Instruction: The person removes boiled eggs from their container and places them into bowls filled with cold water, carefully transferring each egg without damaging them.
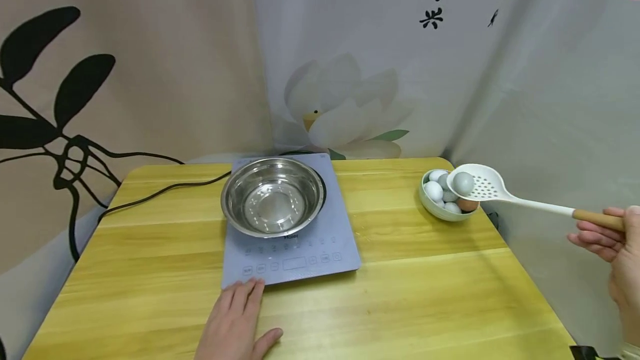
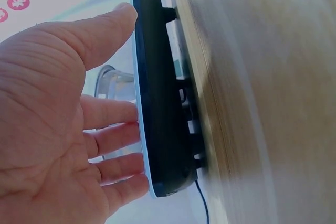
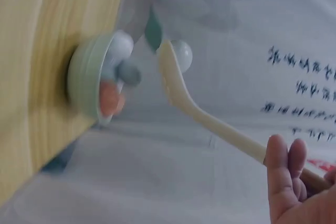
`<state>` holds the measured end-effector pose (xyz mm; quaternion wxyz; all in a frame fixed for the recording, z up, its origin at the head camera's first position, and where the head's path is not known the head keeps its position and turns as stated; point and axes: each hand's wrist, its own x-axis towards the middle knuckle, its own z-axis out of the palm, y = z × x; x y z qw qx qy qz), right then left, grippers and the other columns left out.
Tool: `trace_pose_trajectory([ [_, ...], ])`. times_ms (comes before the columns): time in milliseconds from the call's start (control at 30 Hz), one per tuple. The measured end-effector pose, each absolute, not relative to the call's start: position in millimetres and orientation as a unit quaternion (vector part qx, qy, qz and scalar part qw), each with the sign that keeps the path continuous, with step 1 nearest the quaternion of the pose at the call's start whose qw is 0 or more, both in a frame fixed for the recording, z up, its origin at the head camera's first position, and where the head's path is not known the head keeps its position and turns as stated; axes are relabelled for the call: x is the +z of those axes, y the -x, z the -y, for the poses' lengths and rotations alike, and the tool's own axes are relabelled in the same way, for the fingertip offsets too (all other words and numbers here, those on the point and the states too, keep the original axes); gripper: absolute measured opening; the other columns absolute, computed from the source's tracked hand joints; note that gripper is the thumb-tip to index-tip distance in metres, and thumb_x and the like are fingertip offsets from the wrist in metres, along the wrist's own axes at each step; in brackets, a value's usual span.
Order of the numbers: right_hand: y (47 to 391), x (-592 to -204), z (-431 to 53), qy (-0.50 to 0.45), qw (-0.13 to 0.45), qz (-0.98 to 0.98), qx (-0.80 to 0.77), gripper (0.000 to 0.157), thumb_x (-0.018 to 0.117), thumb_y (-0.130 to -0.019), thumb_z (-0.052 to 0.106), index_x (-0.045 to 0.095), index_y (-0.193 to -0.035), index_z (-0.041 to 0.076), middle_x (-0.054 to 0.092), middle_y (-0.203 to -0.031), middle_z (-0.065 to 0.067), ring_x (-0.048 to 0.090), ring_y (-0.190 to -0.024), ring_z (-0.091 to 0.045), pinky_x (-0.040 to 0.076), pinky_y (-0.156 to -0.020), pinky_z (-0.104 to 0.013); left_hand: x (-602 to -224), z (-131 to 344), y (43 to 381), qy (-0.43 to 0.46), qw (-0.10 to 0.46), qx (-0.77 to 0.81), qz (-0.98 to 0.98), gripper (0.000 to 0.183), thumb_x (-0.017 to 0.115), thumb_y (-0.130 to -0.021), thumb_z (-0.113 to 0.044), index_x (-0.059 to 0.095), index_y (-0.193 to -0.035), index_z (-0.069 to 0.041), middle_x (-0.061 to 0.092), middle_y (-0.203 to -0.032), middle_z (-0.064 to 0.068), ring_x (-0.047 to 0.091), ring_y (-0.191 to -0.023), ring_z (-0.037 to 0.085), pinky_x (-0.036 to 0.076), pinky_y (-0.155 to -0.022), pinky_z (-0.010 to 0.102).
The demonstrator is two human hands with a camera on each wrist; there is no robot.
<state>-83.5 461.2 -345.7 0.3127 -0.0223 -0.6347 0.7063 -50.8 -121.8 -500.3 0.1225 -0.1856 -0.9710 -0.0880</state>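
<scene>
My right hand (image 1: 624, 263) grips the wooden handle of a white slotted spoon (image 1: 542, 204). A pale grey-green egg (image 1: 463, 183) rides in its perforated head. In the right wrist view, the spoon head (image 3: 170, 77) is raised above the bowl, with a gap between them. That pale green bowl (image 1: 436, 209) holds several white and greyish eggs and one brown egg (image 1: 467, 204). My left hand (image 1: 232, 321) has its fingertips at the front edge of a grey induction cooker (image 1: 300, 271), fingers extended. On the cooker sits a stainless steel basin (image 1: 231, 221).
The yellow wooden table (image 1: 400, 304) carries the cooker at its middle and the bowl near the right edge. A black cord (image 1: 165, 190) runs from the cooker over the left edge. Printed curtains (image 1: 350, 43) hang close behind and at the right.
</scene>
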Motion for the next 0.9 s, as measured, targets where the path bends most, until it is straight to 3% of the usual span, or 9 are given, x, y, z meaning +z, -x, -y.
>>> trace_pose_trajectory([
  [167, 84, -353, -477, 0.072, 0.332, 0.668, 0.662, 0.023, 0.038, -0.117, 0.021, 0.059, -0.112, 0.014, 0.078, -0.077, 0.010, 0.073, -0.057, 0.000, 0.057, -0.054, -0.010, -498, 123, 49, 0.175, 0.104, -0.092, 0.975, 0.090, 0.082, -0.082, -0.064, 0.064, -0.141, 0.002, 0.064, -0.140, 0.015, 0.059, -0.128, 0.034, 0.050, -0.113, 0.048],
  [400, 82, -349, -474, 0.180, 0.334, 0.736, 0.561, 0.020, 0.040, -0.117, 0.028, 0.057, -0.109, 0.022, 0.070, -0.070, 0.021, 0.067, -0.051, 0.006, 0.053, -0.048, -0.009, -499, 123, 50, 0.180, 0.118, -0.092, 0.972, 0.091, 0.084, -0.081, -0.063, 0.064, -0.141, 0.003, 0.064, -0.139, 0.016, 0.059, -0.127, 0.034, 0.050, -0.113, 0.048],
  [667, 86, -334, -471, 0.109, 0.261, 0.781, 0.556, 0.026, 0.036, -0.117, 0.032, 0.054, -0.103, 0.021, 0.071, -0.068, 0.019, 0.069, -0.052, 0.004, 0.055, -0.046, -0.014, -502, 124, 51, 0.184, 0.135, -0.094, 0.969, 0.092, 0.085, -0.080, -0.063, 0.064, -0.141, 0.003, 0.065, -0.138, 0.017, 0.059, -0.125, 0.035, 0.051, -0.111, 0.048],
  [900, 107, -317, -475, 0.120, 0.262, 0.810, 0.511, 0.030, 0.036, -0.116, 0.036, 0.055, -0.097, 0.022, 0.068, -0.062, 0.024, 0.066, -0.047, 0.003, 0.054, -0.042, -0.016, -505, 124, 49, 0.186, 0.153, -0.092, 0.966, 0.093, 0.087, -0.077, -0.063, 0.065, -0.140, 0.003, 0.066, -0.136, 0.016, 0.061, -0.124, 0.035, 0.051, -0.110, 0.047],
])
